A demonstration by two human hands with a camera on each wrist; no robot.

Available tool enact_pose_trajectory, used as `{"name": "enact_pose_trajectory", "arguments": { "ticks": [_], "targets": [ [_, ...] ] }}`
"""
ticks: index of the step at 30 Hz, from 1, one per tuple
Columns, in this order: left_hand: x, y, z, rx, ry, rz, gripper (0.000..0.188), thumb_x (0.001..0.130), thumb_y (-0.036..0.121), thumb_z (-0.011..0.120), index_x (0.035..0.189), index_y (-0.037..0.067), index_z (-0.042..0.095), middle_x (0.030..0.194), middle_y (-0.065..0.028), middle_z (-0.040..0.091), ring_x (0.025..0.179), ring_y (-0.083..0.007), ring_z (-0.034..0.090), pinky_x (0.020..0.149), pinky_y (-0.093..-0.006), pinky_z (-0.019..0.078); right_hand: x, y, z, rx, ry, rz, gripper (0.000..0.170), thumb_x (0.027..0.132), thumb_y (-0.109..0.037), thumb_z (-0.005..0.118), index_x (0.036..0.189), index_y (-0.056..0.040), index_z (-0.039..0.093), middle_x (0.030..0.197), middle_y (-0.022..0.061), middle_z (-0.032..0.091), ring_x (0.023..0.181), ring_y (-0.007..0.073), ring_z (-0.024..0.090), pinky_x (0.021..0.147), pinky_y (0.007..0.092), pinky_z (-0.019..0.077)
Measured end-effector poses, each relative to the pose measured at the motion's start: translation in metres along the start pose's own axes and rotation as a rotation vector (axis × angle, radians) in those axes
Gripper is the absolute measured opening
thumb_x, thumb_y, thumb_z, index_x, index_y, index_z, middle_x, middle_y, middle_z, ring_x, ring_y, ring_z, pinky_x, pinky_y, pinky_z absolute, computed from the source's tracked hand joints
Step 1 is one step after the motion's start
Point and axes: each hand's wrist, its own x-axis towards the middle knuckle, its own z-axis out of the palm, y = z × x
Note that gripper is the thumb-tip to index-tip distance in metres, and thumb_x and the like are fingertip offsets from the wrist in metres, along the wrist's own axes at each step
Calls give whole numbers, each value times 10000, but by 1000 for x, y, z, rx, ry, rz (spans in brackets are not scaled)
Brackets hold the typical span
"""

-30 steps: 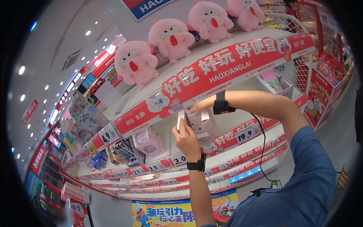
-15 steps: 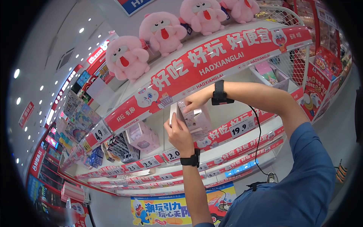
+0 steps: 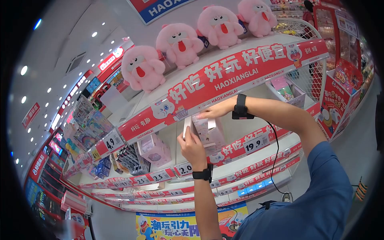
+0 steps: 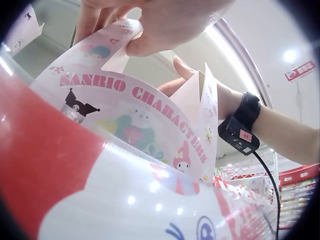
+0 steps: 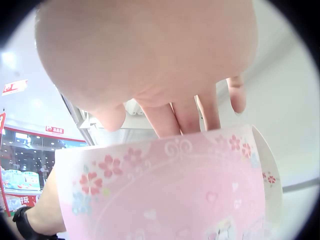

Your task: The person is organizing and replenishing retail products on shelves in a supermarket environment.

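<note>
A pink box with printed characters [image 3: 208, 134] stands on the shelf under the red sign strip, its white flaps raised. My left hand [image 3: 193, 150] grips the box's left panel; in the left wrist view the left hand [image 4: 165, 22] pinches the upper edge of the panel lettered "SANRIO CHARACTERS" [image 4: 145, 115] between thumb and fingers. Over the box top reaches my right hand [image 3: 219, 110]. The right wrist view shows the right hand [image 5: 150, 60] with extended fingers passing behind the pink flowered panel [image 5: 170, 190], which hides their tips.
Several pink plush toys [image 3: 180, 44] sit on the upper shelf, above the red sign strip [image 3: 236, 74]. To the left stands another pink box [image 3: 153, 149]; at the right is an open display box [image 3: 286, 91]. A black cable [image 3: 276, 156] hangs from my right wrist.
My right hand, bent down into the box half a second ago, now lies flatter and higher over its top. My left hand keeps its grip on the panel. The head view has shifted.
</note>
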Motion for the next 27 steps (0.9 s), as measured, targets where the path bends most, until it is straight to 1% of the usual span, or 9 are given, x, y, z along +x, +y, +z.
{"name": "enact_pose_trajectory", "arguments": {
  "ticks": [1,2,6,14,17,20,23,24,27],
  "targets": [
    [-1,1,-1,4,-4,-5,261,871,73,565,1116,35,647,1016,-173,572,840,-349,632,699,-415,504,-4,-5,-6,-93,-109,34,728,920,-620,378,1078,44,628,1015,234,650,950,358,621,835,410,478],
    [0,1,-2,-10,-9,-19,265,871,71,564,1121,37,645,1012,-171,569,832,-346,631,692,-414,502,-5,-2,-4,-73,-114,19,716,936,-599,353,1206,27,572,1183,238,595,1098,331,575,947,392,433],
    [-4,-3,-1,-27,-22,-32,262,871,66,561,1117,33,646,1018,-169,565,822,-341,631,681,-415,498,-15,-4,-19,251,-12,182,711,953,-582,324,1342,-4,466,1360,226,473,1268,296,448,1064,360,311],
    [-3,5,0,10,43,54,272,864,20,536,1120,3,624,1052,-168,560,838,-347,628,720,-393,497,-23,-8,-18,137,79,26,705,945,-603,329,1309,-28,509,1306,190,534,1206,317,500,1023,372,362],
    [-11,26,-17,152,304,346,308,860,2,522,1163,-6,580,1001,-176,583,832,-358,620,758,-377,498,-20,-3,-11,128,142,18,705,939,-601,344,1252,-3,549,1236,213,573,1154,342,534,985,390,395],
    [-39,18,-6,-294,-11,149,303,910,31,478,1203,-23,535,954,-187,616,851,-314,629,774,-370,497,-9,21,9,-15,210,28,685,935,-581,370,1156,23,604,1108,235,623,1054,368,583,922,412,436],
    [-42,23,8,-637,-138,-243,296,944,103,429,1170,-44,551,955,-230,632,916,-348,620,814,-380,480,-11,21,13,-9,239,7,656,932,-556,395,1055,37,644,983,242,652,954,381,616,857,431,466],
    [-37,30,5,-606,-202,-257,371,994,221,367,1153,-63,545,958,-237,637,927,-370,617,812,-381,467,-12,21,13,22,250,-3,647,931,-548,402,1022,41,655,945,242,658,923,384,624,836,436,473],
    [-18,38,9,-560,-291,-174,427,1002,298,349,1136,-61,538,962,-243,631,932,-390,604,814,-400,450,-9,20,16,-8,310,-43,641,935,-532,402,975,54,658,902,244,658,882,383,632,811,433,480]
  ]
}}
